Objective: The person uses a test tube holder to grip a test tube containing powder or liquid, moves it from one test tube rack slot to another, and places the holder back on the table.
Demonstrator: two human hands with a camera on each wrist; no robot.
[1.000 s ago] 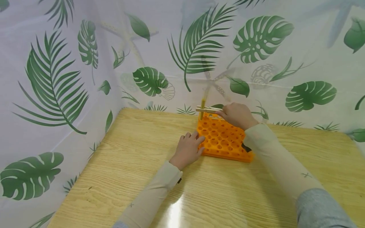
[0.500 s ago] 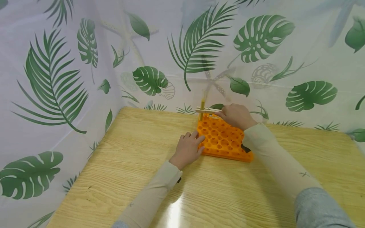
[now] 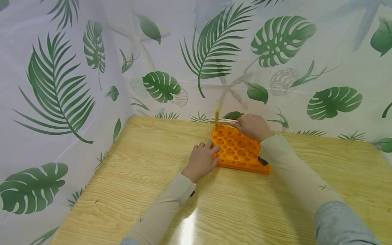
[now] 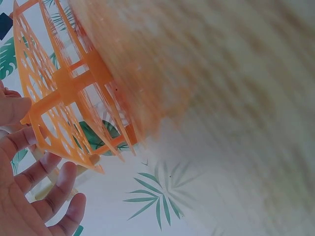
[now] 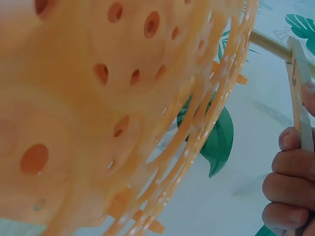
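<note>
An orange test tube rack with rows of round holes stands on the table. My right hand grips a wooden test tube clamp, its fingers curled round the handle. Held upright in the clamp's tip is a test tube with yellow contents. Its lower end overlaps the rack's back left corner in the head view. My left hand touches the rack's left side, thumb and forefinger at the edge and the other fingers loosely spread.
The rack rests on a wood-grain table, toward its back edge. Behind and to the left hangs a white curtain printed with green leaves. A small dark object sits by the right cuff.
My right hand has come down slightly, lowering the clamp and test tube toward the rack's back left corner. My left hand and the rack have stayed in place.
</note>
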